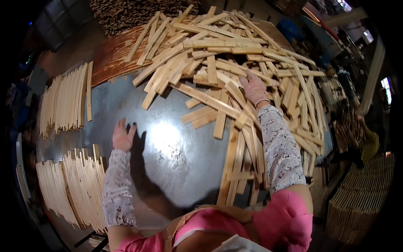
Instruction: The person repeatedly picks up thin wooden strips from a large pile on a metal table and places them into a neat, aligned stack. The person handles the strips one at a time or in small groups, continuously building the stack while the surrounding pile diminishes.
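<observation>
My left hand (123, 135), in a pale pink glove, is held over the grey metal tabletop (155, 151) with its fingers apart and nothing in them. To its left are two rows of wooden strips standing close together, a far row (65, 101) and a near row (77, 185). My right hand (254, 87), gloved alike, reaches into a loose heap of wooden strips (235, 44). Its fingers are stretched out over the strips at the middle of the heap. Whether the fingertips touch one is hard to make out.
A worn reddish-brown board (109, 59) covers the table's far left part, under some strips. Beyond the table stands a big stack of wood (138, 14). Bundled slats (357, 201) stand at the lower right, near another person's yellowish sleeve (369, 143). A blue barrel (289, 29) is at the back right.
</observation>
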Motion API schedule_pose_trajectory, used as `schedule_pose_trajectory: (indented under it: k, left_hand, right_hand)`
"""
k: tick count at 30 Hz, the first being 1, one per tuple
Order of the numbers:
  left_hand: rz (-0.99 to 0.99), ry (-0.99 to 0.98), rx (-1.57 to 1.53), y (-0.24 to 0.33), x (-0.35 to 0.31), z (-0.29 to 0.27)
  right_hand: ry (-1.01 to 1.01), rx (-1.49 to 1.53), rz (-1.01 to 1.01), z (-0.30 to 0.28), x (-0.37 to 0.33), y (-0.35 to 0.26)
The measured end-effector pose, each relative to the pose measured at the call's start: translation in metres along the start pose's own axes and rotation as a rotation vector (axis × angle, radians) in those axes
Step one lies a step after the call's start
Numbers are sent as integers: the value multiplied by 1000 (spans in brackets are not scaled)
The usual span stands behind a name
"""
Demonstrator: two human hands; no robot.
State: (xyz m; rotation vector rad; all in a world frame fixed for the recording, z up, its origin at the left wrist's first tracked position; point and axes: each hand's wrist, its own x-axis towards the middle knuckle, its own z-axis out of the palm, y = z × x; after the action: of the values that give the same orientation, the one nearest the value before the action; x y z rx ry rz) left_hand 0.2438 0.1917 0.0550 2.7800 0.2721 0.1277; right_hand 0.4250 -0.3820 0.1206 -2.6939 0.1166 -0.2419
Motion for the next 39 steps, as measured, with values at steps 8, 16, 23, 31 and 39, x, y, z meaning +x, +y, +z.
schedule_pose_trajectory:
  k: [8,16,23,31,39]
  left_hand:
    - [147,89,-275,133,294,80]
    - [457,-196,-373,168,457,166]
    - [195,-376,-448,173,395,139]
    - [55,-311,-521,140,112,104]
    - [-117,-392,-142,136,-201,31]
  right_hand:
    - [-235,-411,-411,93,177,17]
    - [-208,-389,-601,148,245,47]
    - [-622,137,-203,179,222,-30]
    - [-798,102,-322,98,58,-47]
    - [-1064,-11,-669,79,-138,-49]
